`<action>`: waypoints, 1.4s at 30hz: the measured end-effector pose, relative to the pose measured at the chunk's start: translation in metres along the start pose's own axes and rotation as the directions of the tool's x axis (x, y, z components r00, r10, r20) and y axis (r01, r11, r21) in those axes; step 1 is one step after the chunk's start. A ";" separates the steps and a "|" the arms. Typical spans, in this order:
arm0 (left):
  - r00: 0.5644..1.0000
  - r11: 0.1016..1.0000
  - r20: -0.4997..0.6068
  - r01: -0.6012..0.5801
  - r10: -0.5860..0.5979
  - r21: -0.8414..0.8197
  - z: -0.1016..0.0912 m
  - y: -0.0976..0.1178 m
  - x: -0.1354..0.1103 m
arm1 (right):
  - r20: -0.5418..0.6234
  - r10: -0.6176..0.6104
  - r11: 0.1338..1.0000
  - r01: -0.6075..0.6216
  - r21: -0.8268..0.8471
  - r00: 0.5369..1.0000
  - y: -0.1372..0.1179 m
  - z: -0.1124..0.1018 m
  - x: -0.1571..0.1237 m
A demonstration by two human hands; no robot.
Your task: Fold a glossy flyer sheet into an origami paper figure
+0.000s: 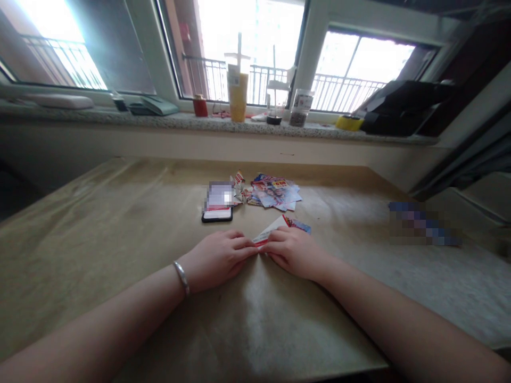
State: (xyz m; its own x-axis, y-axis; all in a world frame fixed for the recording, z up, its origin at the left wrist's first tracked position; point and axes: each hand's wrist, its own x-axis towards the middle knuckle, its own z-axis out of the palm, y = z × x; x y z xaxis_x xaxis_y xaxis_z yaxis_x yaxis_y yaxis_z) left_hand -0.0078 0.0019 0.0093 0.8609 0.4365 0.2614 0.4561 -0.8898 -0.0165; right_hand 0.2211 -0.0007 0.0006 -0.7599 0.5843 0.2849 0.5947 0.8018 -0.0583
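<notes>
A folded sheet of printed paper [275,227], white with a red edge and a colourful picture at its far right end, lies on the table between my two hands. The fingertips of my left hand [223,256], with a silver bangle at the wrist, are together at the paper's near left corner. My right hand [293,251] lies over the paper's near edge, fingers bent and pressed down on it. The tips of both hands almost meet, and they hide part of the fold. Beyond them sits a loose pile of glossy printed papers [275,192].
A phone [216,215] and a crumpled or folded paper piece [240,189] lie left of the pile. At the table's right is a blurred bluish strip [423,223]. A drink cup [237,93], jars and a black object [399,109] stand on the windowsill [159,123].
</notes>
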 end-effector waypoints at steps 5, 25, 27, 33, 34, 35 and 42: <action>1.000 1.000 0.013 0.003 -0.003 0.016 -0.004 0.001 0.002 | 0.056 0.010 0.999 -0.007 -0.051 0.998 -0.004 -0.005 0.002; 0.996 1.000 0.086 -0.003 0.006 -0.026 -0.005 0.000 0.001 | 0.155 0.077 0.994 -0.064 -0.088 0.985 0.000 -0.025 -0.006; 0.996 1.000 0.085 0.005 -0.004 -0.013 -0.007 0.001 0.001 | 0.141 0.068 0.994 -0.056 -0.092 0.988 0.001 -0.022 -0.006; 0.999 1.000 0.048 -0.009 0.008 0.012 -0.013 -0.002 -0.001 | 0.083 0.032 0.995 -0.024 -0.097 0.996 0.003 -0.012 -0.003; 0.999 1.000 0.043 -0.003 0.003 0.007 -0.013 -0.003 -0.002 | 0.078 0.025 0.996 -0.018 -0.089 0.997 0.003 -0.011 -0.002; 0.999 1.000 0.039 0.005 -0.005 0.002 -0.014 -0.004 -0.002 | 0.072 0.020 0.997 -0.014 -0.080 0.997 0.004 -0.011 -0.002; 0.999 0.999 0.042 0.025 -0.024 -0.038 -0.014 -0.005 -0.005 | 0.106 0.038 0.999 -0.034 -0.042 0.994 0.007 -0.019 -0.004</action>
State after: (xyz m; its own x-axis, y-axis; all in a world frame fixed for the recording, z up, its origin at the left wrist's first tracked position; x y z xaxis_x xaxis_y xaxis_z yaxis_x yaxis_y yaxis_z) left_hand -0.0171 0.0026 0.0215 0.8585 0.4626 0.2212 0.4689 -0.8829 0.0265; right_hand 0.2339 0.0002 0.0171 -0.7602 0.6246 0.1790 0.6306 0.7756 -0.0281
